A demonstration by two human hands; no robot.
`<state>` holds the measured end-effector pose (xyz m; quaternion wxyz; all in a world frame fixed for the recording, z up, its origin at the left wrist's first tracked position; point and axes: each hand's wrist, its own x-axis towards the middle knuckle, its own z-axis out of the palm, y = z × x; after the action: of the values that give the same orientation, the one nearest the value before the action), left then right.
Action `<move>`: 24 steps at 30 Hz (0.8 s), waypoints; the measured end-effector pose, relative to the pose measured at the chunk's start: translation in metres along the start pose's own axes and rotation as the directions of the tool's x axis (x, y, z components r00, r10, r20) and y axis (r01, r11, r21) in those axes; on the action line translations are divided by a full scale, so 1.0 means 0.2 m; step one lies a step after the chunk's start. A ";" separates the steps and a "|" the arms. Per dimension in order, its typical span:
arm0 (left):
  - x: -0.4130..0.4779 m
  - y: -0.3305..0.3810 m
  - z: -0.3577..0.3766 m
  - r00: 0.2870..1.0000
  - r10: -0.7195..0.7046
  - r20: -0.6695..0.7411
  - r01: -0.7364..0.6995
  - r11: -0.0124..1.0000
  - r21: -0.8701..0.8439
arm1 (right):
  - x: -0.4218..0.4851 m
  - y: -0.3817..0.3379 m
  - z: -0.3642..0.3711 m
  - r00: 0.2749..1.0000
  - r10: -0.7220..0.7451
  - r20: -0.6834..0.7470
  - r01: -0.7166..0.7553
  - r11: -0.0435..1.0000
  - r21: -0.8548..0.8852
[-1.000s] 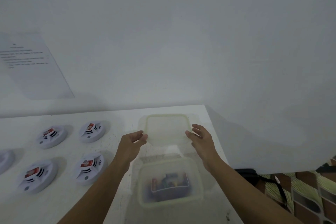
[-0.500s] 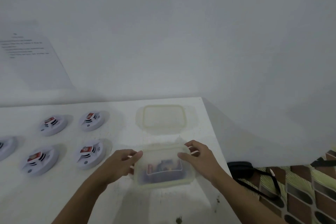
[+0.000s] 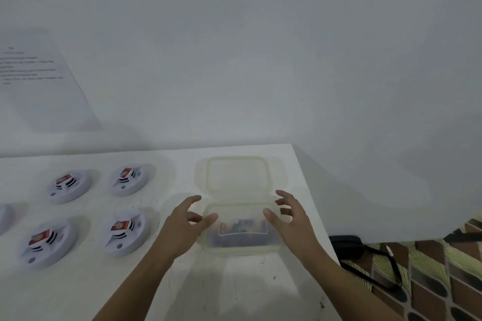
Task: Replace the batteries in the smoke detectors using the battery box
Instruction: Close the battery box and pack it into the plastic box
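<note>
My left hand (image 3: 186, 227) and right hand (image 3: 289, 219) have just released the translucent plastic battery box (image 3: 240, 236), fingers spread wide; uncovered, it rests near its lid (image 3: 237, 173), batteries now reachable.

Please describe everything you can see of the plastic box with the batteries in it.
The translucent, yellowish, rounded-rectangular plastic battery box stands upright and open on the white table, near its right edge. Through its cloudy walls, dark and coloured batteries show, blurred. Its matching translucent lid lies flat just behind it; whether they touch is unclear. The left hand and right hand flank it with fingers spread; the thumbs lie over its rim, contact uncertain.
</note>
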<state>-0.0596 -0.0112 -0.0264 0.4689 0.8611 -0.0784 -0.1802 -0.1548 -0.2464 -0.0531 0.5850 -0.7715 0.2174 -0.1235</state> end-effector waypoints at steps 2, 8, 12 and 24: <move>0.05 -0.01 0.00 1.000 0.020 0.023 -0.020 1.000 0.018 | 0.04 0.01 0.01 1.000 0.001 -0.007 0.000 1.000 0.016; 0.14 -0.02 -0.01 0.991 0.102 0.081 -0.108 0.992 0.066 | 0.11 0.04 0.04 1.000 -0.021 0.004 0.020 0.995 0.095; 0.15 -0.02 -0.03 0.985 0.119 0.125 -0.132 0.986 0.105 | 0.14 0.03 0.04 1.000 -0.023 0.015 0.021 0.993 0.118; 0.16 -0.06 0.00 0.990 0.126 0.071 -0.131 0.989 0.072 | 0.14 0.05 0.04 0.996 -0.084 0.002 0.084 0.996 -0.001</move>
<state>-0.0297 -0.0157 -0.0437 0.4433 0.8651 -0.1560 -0.1751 -0.1280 -0.2561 -0.0658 0.5789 -0.7805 0.1844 -0.1473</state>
